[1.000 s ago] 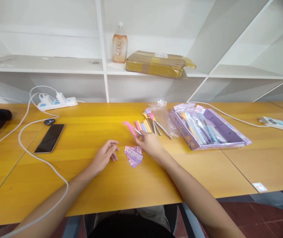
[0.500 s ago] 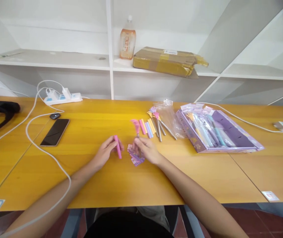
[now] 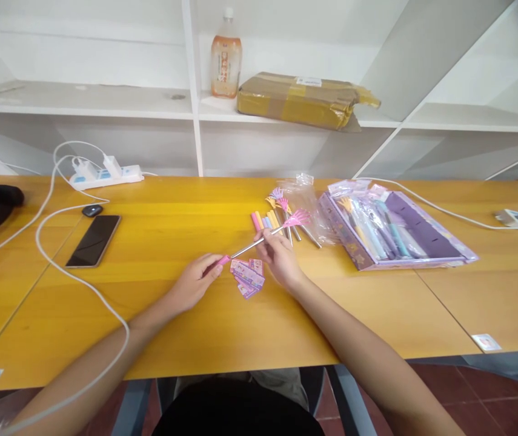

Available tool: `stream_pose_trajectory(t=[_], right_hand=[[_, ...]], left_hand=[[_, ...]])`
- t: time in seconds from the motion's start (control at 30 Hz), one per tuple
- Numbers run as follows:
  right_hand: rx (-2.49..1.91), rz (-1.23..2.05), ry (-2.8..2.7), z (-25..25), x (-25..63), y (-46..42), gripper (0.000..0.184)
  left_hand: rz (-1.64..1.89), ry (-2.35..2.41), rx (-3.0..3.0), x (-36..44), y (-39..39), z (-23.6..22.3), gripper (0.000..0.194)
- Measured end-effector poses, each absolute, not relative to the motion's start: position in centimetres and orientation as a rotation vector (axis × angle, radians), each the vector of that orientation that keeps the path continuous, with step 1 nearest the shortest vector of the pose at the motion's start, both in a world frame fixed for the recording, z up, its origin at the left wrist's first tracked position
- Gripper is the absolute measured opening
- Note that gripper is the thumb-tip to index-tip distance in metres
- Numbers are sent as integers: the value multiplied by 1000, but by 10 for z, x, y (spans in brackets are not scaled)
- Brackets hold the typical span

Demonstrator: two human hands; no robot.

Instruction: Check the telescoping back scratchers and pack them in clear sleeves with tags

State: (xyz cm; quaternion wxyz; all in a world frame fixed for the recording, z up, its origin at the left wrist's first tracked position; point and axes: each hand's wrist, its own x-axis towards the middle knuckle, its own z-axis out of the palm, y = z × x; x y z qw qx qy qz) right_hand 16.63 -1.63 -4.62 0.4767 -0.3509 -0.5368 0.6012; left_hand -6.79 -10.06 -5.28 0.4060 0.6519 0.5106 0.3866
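Note:
My left hand [image 3: 199, 278] is closed round a pink handle tube [image 3: 225, 260]. My right hand [image 3: 277, 253] pinches the metal rod of a back scratcher with a pink hand-shaped head [image 3: 297, 219]. The rod's lower end meets the tube's upper end; whether it sits inside I cannot tell. Beneath the rod lie several small purple printed cards [image 3: 247, 277], fanned on the table. Beyond my right hand are coloured tubes [image 3: 271, 218] in pink, yellow and blue, partly hidden. Beside them lie several back scratcher rods with coloured hand heads [image 3: 277, 194].
A purple open box [image 3: 440, 257] with wrapped back scratchers stands right, by clear plastic bags [image 3: 308, 203]. Left are a phone [image 3: 94, 241], a black mouse-like item [image 3: 92, 210], a power strip [image 3: 117, 175] and a white cable [image 3: 81, 283]. A bottle [image 3: 226, 63] and taped carton [image 3: 295, 100] sit on the shelf.
The pink back scratcher has tilted to the right, and its rod end has come to the pink tube. My left hand has turned the tube from near upright to slanting toward the rod.

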Motion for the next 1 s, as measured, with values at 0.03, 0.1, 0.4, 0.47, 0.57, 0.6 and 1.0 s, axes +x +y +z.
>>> stream_pose_trajectory(t=[0.03, 0.1, 0.4, 0.47, 0.57, 0.6, 1.0], right_hand=[[-857, 1478, -1316, -47, 166, -18, 52], [-855, 1483, -1315, -48, 165, -19, 51], [-756, 1437, -1373, -52, 168, -20, 46], [-733, 1418, -1420, -51, 169, -21, 46], [-700, 1419, -1495, -51, 171, -21, 47], [-689, 1431, -1509, -52, 171, -20, 47], [-678, 1653, -1548, -62, 170, -21, 55]], left_hand=[[969, 1285, 1674, -68, -100, -52, 31], [956, 1275, 1720, -67, -100, -51, 29], [861, 1279, 1777, -68, -100, -48, 31], [808, 1279, 1790, -68, -101, -50, 32], [769, 1275, 1785, -68, -101, -52, 32], [765, 1276, 1782, -68, -102, -53, 31], [790, 1222, 1664, -61, -105, -61, 35]])
